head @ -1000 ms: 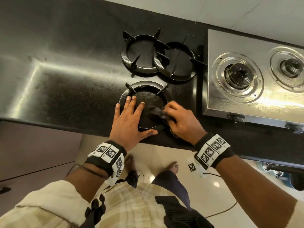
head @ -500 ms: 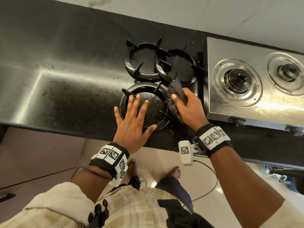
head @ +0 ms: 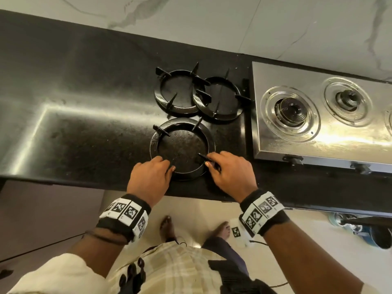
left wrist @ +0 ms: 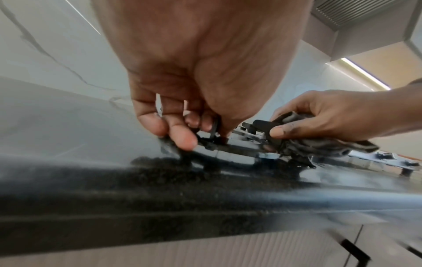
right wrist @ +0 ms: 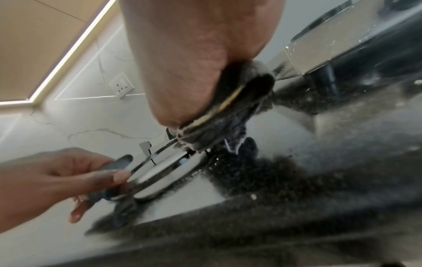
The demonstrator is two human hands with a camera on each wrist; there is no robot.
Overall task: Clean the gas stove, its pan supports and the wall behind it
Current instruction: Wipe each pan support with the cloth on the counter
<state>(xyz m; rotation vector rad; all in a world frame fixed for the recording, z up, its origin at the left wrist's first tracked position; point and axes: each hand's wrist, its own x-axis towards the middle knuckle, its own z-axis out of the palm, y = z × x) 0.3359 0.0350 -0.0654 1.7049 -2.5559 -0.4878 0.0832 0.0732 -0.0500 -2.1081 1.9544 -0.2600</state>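
A black pan support [head: 182, 126] lies on the dark counter [head: 84, 134] near its front edge. My left hand [head: 167, 166] curls its fingers over the near-left rim and pinches the ring [left wrist: 228, 149]. My right hand [head: 212, 164] sits at the near-right prong with a dark cloth [left wrist: 319, 146] bunched in its fingers; the cloth [right wrist: 228, 112] is pressed under the palm against the prong. In the right wrist view my left hand [right wrist: 102, 177] grips the support. The steel gas stove [head: 275, 145] stands to the right. White marble wall [head: 212, 22] runs behind.
Two more pan supports [head: 161, 98] [head: 233, 111] overlap behind the near one. The stove's burners [head: 290, 109] [head: 347, 98] are bare, with knobs [head: 293, 160] on its front. A wall socket [right wrist: 121, 84] is on the tiles. The counter edge is right under my wrists.
My left hand went from lying flat with spread fingers on the support to curling over its near rim. My right hand with the cloth moved back from the far-right rim to the near-right prong.
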